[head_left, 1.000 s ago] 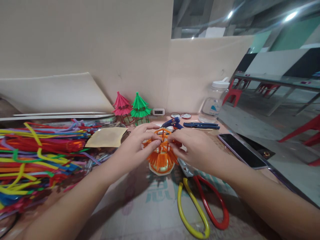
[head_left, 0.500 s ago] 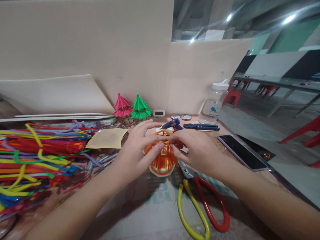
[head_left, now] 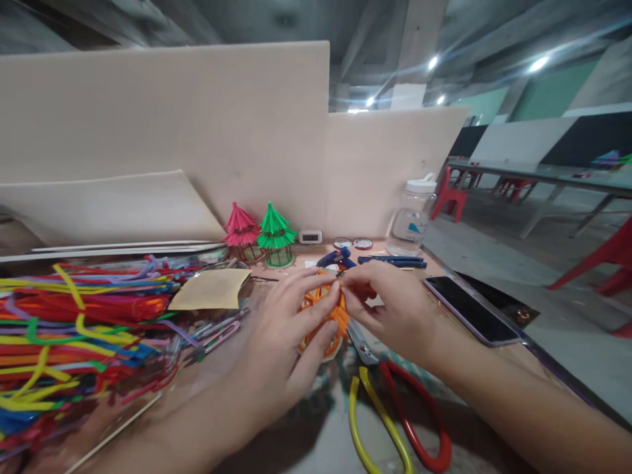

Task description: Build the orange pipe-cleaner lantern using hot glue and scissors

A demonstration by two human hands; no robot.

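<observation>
An orange pipe-cleaner model (head_left: 340, 322) with a pale base stands on the table, mostly covered by my hands. My left hand (head_left: 296, 322) wraps around its left side, with thumb and fingers closed on it. At its top right, my right hand (head_left: 390, 306) pinches with thumb and forefinger; what lies between those fingertips is too small to make out. Scissors (head_left: 368, 352) with one yellow and one red handle lie just below my right hand. A blue glue gun (head_left: 338, 258) rests behind the model.
Bundles of coloured pipe cleaners (head_left: 83, 309) cover the left. Pink (head_left: 241, 227) and green (head_left: 276, 230) little pavilions stand behind, beside a small digital clock (head_left: 310, 237). A water bottle (head_left: 411, 217), blue cutter (head_left: 395, 261) and phone (head_left: 471, 309) lie rightward.
My left hand has closed further around the orange model and now hides more of it. My right fingertips have come to its top. The view has tilted up a little.
</observation>
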